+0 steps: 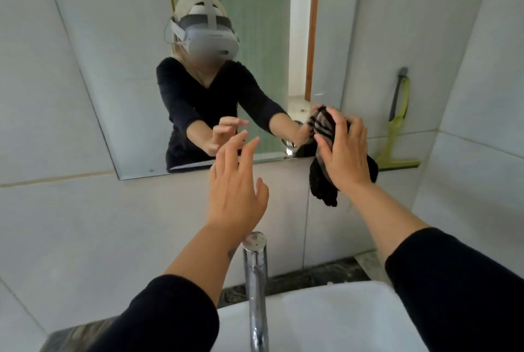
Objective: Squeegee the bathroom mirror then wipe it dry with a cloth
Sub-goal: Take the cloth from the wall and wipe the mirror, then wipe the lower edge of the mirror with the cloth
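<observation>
Two hands reach toward the mirror (136, 74): the right hand (344, 153), fingers (340, 125) clamped over a dark striped cloth (323, 184), presses it against the glass at the lower right corner, the cloth's tail hanging below the mirror's edge. The left hand (235, 187) hovers before the mirror's bottom edge with fingers spread and empty, above the tap (255, 266) and sink (326, 320). A green squeegee (397, 125) leans upright against the tiled wall just right of the mirror, apart from both hands.
</observation>
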Available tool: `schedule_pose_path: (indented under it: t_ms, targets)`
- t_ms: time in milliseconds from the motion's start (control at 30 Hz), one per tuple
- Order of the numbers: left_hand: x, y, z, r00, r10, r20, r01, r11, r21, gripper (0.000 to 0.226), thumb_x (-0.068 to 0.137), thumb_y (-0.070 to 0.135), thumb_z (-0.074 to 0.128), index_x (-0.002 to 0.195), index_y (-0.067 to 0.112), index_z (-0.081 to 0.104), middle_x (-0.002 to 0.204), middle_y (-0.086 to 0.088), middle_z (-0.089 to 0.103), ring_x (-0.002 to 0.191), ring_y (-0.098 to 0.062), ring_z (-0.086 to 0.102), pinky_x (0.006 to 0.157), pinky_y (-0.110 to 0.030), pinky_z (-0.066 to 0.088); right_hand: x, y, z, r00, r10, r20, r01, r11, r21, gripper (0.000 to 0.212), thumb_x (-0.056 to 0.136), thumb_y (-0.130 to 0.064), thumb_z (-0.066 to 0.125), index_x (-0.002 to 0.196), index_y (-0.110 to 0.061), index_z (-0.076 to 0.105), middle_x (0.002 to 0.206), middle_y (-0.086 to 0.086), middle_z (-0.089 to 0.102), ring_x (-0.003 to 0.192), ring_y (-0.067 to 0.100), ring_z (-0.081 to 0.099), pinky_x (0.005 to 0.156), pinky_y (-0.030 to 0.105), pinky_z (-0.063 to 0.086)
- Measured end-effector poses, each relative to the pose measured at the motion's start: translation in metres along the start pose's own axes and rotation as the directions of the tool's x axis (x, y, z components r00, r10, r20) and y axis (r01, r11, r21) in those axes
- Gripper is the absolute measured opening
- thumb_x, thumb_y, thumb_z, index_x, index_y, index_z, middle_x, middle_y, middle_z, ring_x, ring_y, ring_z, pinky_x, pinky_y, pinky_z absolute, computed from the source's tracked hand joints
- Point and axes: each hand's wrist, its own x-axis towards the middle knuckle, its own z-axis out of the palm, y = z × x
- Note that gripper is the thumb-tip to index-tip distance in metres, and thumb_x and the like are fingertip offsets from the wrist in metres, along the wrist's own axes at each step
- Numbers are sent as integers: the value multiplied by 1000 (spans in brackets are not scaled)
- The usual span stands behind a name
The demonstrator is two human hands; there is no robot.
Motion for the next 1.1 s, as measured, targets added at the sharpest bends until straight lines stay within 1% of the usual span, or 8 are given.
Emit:
schedule_pose_path:
  t_ms: [100, 200, 367, 500, 600, 667, 800, 1100]
  targets:
    - [14, 27, -1, 996, 34, 83, -17, 980, -197, 56, 91, 23, 56, 143, 19, 34, 147, -3, 33, 136, -19, 29, 110, -39, 33, -1, -10, -25, 992, 22, 124, -55, 962, 269, 51, 92, -36, 56, 139, -28, 38, 119, 10, 40, 115, 30, 43, 98, 43, 42]
    - [25, 52, -11, 961, -76, 265, 188, 884, -427, 56, 97, 37, 46, 147, 34, 22, 146, 1, 40, 134, -14, 35, 105, -31, 31, 2, -34, -53, 958, 17, 285, -157, 866, 474, 47, 92, -37, 57, 135, -33, 40, 121, 4, 37, 123, 23, 41, 106, 34, 35]
    - [30, 68, -47, 883, -354, 308, 436, 377, -817, 51, 97, 27, 49, 145, 36, 31, 93, 3, 68, 84, -10, 66, 85, -31, 52, 17, -81, -88, 787, 15, 617, -455, 688, 565, 40, 100, -45, 33, 136, -32, 47, 134, 4, 32, 127, 16, 38, 109, 31, 29]
    - [20, 38, -89, 906, -376, 192, 378, 521, -765, 54, 96, 15, 50, 143, 36, 33, 132, 8, 56, 116, -8, 57, 99, -31, 47, 21, -124, -96, 764, -90, 639, -428, 670, 607, 34, 101, -24, 39, 131, -34, 54, 135, 2, 38, 123, 13, 39, 106, 28, 32]
    - [14, 3, -135, 908, -412, 75, 375, 720, -583, 47, 98, 13, 45, 141, 33, 42, 129, 18, 51, 116, 1, 48, 90, -7, 36, 24, -165, -98, 779, -225, 586, -323, 657, 681, 31, 97, -15, 50, 124, -28, 59, 122, -5, 52, 118, 11, 46, 97, 22, 40]
    - [9, -27, -165, 900, -434, 40, 406, 802, -438, 43, 99, 14, 42, 136, 35, 49, 123, 5, 58, 111, -8, 52, 93, -16, 39, 24, -196, -94, 743, -312, 592, -272, 668, 693, 27, 95, -20, 57, 120, -27, 64, 104, -18, 53, 112, 7, 47, 99, 22, 37]
    - [-8, -82, -221, 874, -486, -7, 469, 847, -252, 39, 99, 14, 41, 131, 32, 55, 108, -4, 57, 100, -12, 50, 90, -20, 34, 21, -266, -70, 732, -416, 539, -95, 721, 686, 29, 91, -26, 61, 120, -30, 65, 85, -14, 38, 83, 1, 43, 88, 17, 27]
    - [-19, -192, -306, 860, -479, -177, 473, 878, -75, 37, 101, 18, 39, 131, 33, 54, 101, 5, 43, 85, 7, 46, 75, 4, 31, 23, -409, -11, 734, -610, 299, 344, 713, 611, 36, 90, -33, 61, 126, -29, 61, 91, -4, 31, 90, 12, 34, 86, 31, 40]
